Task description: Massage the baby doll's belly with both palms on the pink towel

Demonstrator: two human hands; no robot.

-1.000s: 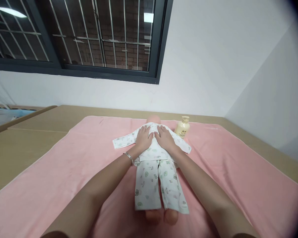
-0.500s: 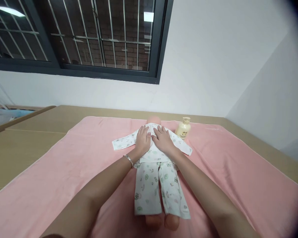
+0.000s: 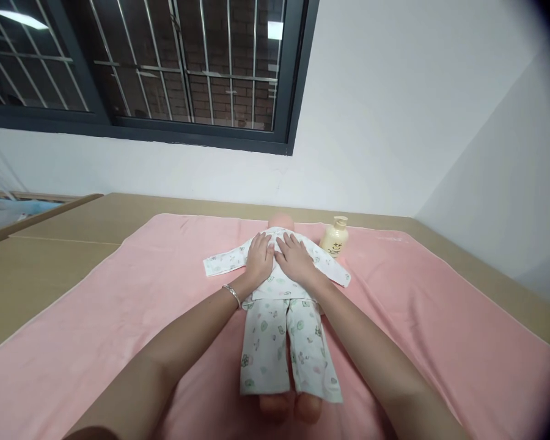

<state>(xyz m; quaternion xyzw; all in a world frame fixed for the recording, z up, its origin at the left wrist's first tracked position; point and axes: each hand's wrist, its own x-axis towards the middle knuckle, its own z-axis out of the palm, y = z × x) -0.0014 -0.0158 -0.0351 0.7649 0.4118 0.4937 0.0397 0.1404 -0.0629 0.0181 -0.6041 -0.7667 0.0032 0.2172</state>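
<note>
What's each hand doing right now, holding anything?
Left hand: open, flat on the doll's top, gripping nothing.
Right hand: open, flat on the same top, gripping nothing.

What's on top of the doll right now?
Both hands lie flat, side by side, on the doll: left hand and right hand press its printed top. The patch of fabric beneath the palms is covered. The doll lies on the pink towel.

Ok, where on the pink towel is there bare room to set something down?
The pink towel is bare left of the doll, out to its edge. There is another bare stretch right of the doll, below the lotion bottle. It is crowded mid-towel: left hand and right hand rest on the doll's top.
</note>
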